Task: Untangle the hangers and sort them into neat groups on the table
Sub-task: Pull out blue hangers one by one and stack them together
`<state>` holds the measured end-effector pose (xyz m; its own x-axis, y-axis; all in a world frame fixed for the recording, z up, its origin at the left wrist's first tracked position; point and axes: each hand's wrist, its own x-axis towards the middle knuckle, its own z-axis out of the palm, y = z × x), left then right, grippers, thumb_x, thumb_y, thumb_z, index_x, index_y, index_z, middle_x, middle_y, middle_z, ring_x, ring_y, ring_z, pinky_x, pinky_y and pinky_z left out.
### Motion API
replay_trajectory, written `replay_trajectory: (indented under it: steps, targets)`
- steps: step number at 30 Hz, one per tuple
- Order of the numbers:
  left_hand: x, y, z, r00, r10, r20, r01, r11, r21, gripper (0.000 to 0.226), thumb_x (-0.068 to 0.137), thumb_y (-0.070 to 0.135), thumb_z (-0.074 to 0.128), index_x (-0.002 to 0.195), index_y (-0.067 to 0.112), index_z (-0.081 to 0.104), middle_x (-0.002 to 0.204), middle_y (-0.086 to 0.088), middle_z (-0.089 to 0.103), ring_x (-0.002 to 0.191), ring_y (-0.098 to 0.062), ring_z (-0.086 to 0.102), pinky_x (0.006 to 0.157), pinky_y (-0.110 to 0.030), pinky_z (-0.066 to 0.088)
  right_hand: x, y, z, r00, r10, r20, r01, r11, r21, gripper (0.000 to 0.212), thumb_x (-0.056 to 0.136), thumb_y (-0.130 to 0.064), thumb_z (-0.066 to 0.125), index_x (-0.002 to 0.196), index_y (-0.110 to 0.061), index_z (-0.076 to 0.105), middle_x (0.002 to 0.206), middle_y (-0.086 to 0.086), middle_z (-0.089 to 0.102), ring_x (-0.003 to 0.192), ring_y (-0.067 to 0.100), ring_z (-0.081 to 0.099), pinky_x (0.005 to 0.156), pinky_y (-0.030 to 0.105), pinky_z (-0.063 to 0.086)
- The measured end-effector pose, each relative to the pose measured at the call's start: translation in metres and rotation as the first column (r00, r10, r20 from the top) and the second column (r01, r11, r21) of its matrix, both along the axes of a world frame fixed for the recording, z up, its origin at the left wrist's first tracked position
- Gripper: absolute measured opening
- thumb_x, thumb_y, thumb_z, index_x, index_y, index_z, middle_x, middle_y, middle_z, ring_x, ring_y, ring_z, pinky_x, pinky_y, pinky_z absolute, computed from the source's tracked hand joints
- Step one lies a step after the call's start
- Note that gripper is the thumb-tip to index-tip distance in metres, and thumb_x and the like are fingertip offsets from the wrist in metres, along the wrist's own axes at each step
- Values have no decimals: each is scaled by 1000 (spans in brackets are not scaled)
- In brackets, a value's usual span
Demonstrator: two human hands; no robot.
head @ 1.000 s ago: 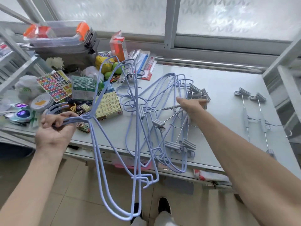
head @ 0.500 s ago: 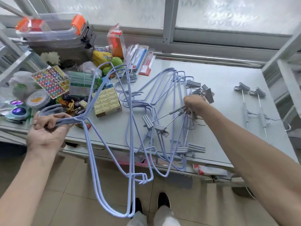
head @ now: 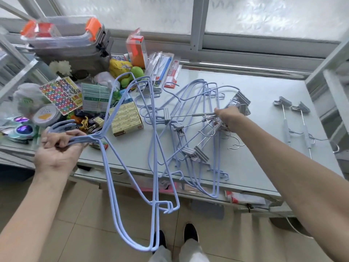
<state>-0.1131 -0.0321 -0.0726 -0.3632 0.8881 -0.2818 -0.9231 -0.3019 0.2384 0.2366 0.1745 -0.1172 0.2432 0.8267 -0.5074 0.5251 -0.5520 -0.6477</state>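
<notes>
My left hand [head: 56, 146] grips the hooks of a bundle of light-blue wire hangers [head: 130, 186], which hangs past the table's front edge over the floor. My right hand [head: 228, 118] is closed on the metal bars of grey clip hangers [head: 190, 127] in a tangled pile of blue wire hangers [head: 194, 95] lying mid-table. Grey clips [head: 200, 156] of that pile rest near the front edge. Two separate clip hangers [head: 294, 125] lie side by side at the right of the grey table [head: 264, 167].
The table's left part is crowded: a yellow box [head: 126, 118], sticker sheet [head: 60, 95], round tin [head: 46, 115], green card stack [head: 95, 97], toys, an orange-lidded clear container [head: 62, 35] and packaged pens [head: 162, 69]. A metal rack [head: 332, 76] stands at right. My shoes [head: 175, 237] are below.
My right hand has pulled the clip hangers to the right and slightly up, spreading the pile. My left hand with its blue bundle has stayed about where it was.
</notes>
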Motion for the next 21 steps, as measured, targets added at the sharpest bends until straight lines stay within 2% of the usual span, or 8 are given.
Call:
replay_trajectory:
  steps: [1, 2, 5, 9, 12, 15, 18, 21]
  targets:
    - [-6, 2, -3, 992, 94, 84, -90, 994, -58, 47, 92, 4, 39, 46, 5, 44, 33, -8, 39, 34, -17, 34, 54, -23, 20, -1, -2, 2, 995, 44, 88, -46, 999, 18, 45, 93, -29, 58, 123, 4, 55, 113, 20, 61, 95, 29, 58, 75, 33, 46]
    - [-8, 1, 1, 981, 152, 120, -141, 985, -97, 44, 88, 10, 44, 44, 14, 37, 30, 2, 31, 31, -15, 27, 60, -25, 31, -2, -1, 4, 978, 102, 180, -108, 994, 25, 43, 93, -28, 58, 121, 3, 56, 121, 20, 61, 102, 31, 60, 75, 32, 47]
    - [-9, -2, 4, 967, 206, 151, -199, 978, -58, 43, 86, 10, 45, 45, 17, 34, 30, 5, 29, 31, -13, 24, 63, -26, 35, -10, -1, 19, 895, 262, 362, -277, 961, -10, 37, 88, -16, 55, 119, 3, 55, 125, 22, 59, 105, 36, 63, 58, 32, 47]
    - [-11, -2, 2, 972, 189, 140, -182, 981, -63, 49, 93, 13, 43, 45, 18, 35, 31, 4, 28, 32, -11, 24, 63, -25, 36, -31, -3, 36, 728, 331, 600, -481, 871, 103, 30, 87, -10, 55, 115, -3, 58, 123, 21, 58, 113, 37, 57, 88, 40, 49]
    - [-12, -1, -3, 971, 201, 126, -193, 978, -76, 51, 97, 16, 40, 46, 20, 34, 32, 5, 27, 35, -11, 22, 64, -25, 36, -61, -11, 31, 631, 608, 482, -756, 621, 206, 22, 88, -20, 63, 109, -16, 65, 116, 8, 65, 113, 27, 56, 97, 40, 38]
    - [-13, -1, -5, 973, 193, 129, -181, 979, -99, 53, 100, 19, 38, 47, 21, 33, 33, 5, 27, 38, -10, 20, 64, -24, 37, -81, -20, 13, 531, 730, 430, -834, 539, 114, 19, 88, -26, 67, 106, -21, 67, 104, 3, 68, 110, 23, 56, 100, 42, 26]
    - [-12, 1, -5, 973, 194, 125, -180, 977, -113, 53, 100, 20, 38, 47, 20, 35, 34, 5, 27, 38, -9, 20, 65, -24, 36, -85, -19, 0, 656, 623, 426, -743, 632, 221, 17, 86, -6, 58, 90, -14, 72, 92, 6, 71, 101, 29, 62, 97, 42, 30]
    - [-14, 0, -5, 968, 213, 130, -197, 973, -122, 55, 101, 21, 39, 46, 20, 34, 32, 5, 27, 35, -11, 22, 64, -24, 37, -85, -13, -1, 807, 518, 283, -590, 733, 339, 22, 84, 1, 54, 85, -12, 71, 88, 8, 71, 92, 31, 65, 93, 42, 48]
